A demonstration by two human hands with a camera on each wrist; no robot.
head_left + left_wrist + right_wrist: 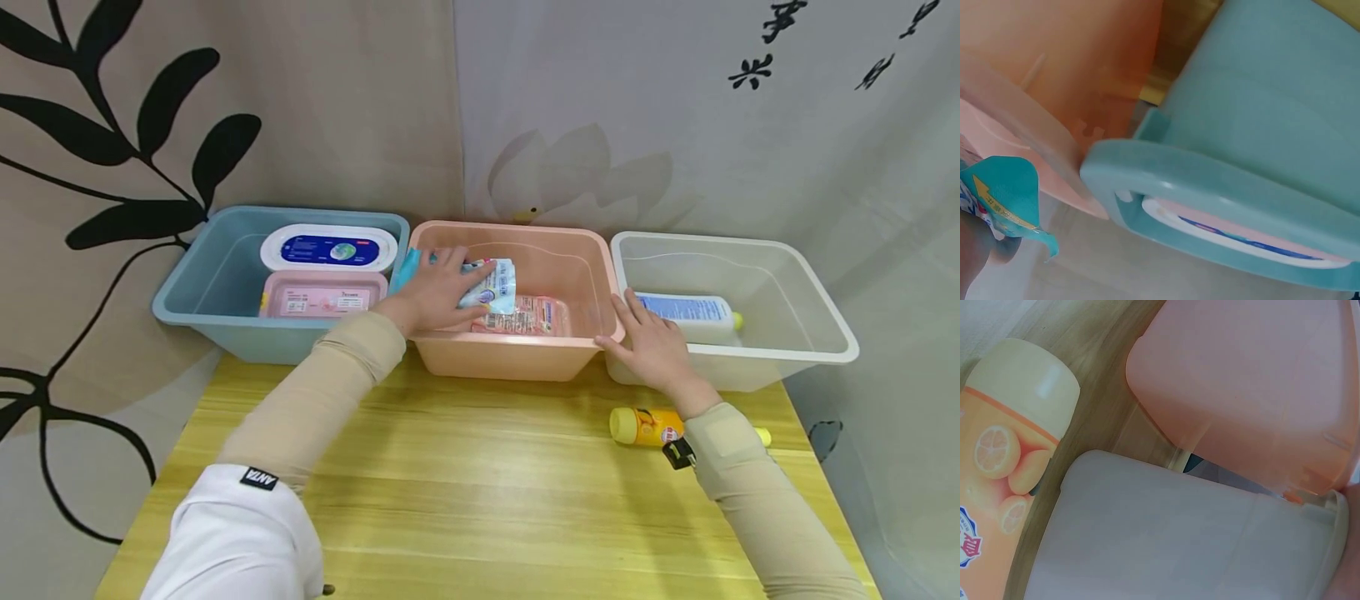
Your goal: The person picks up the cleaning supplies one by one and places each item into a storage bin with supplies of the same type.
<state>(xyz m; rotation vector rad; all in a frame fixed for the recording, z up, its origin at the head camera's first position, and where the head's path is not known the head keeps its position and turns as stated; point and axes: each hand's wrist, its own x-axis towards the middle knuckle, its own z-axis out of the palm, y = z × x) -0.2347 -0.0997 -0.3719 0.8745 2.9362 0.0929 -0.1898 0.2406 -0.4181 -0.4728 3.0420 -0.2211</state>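
Observation:
My left hand (442,293) grips a blue-and-white pouch (498,287) over the left part of the peach bin (517,360). The pouch's teal corner (1007,187) sticks out beside the hand in the left wrist view. Beneath it, a pink printed packet (551,317) lies inside the peach bin. My right hand (651,343) rests with fingers spread at the neighbouring rims of the peach bin and the white bin (750,364). A white bottle with a blue label (686,310) lies in the white bin, partly behind that hand.
The blue bin (225,321) on the left holds a white oval pack (330,247) and a pink pack (324,294). An orange bottle with yellow caps (647,426) lies on the wooden table (480,483), partly under my right wrist. A curtain (360,108) hangs behind the bins.

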